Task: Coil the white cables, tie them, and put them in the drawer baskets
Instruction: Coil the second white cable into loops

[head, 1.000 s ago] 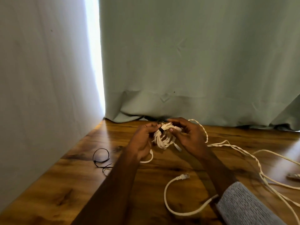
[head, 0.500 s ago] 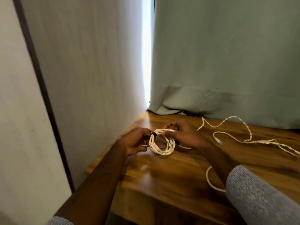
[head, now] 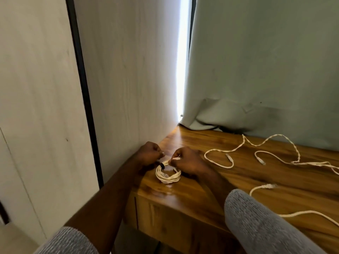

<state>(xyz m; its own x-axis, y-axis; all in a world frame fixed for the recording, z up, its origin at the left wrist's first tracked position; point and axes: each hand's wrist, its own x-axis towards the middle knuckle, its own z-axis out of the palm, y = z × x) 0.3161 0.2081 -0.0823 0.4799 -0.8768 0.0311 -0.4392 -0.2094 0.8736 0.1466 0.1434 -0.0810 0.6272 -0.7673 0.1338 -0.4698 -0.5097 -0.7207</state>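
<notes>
While small round coil of white braided cable (head: pixel 167 174) rests near wooden tabletop's (head: pixel 229 184) front-left corner, left hand (head: pixel 149 154) and right hand (head: pixel 186 160) pinch its top beside black tie (head: pixel 162 165), likely cinching it. Loose white cables (head: pixel 275 160) sprawl toward right edge, uncoiled.

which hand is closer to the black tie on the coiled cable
Left. The left hand pinches at the black tie on the coiled white cable, at its upper left. The right hand grips the coil's top edge, just right of the tie.

Left hand (head: pixel 149 154) and right hand (head: pixel 186 161) both curled in pinching grip.
</notes>
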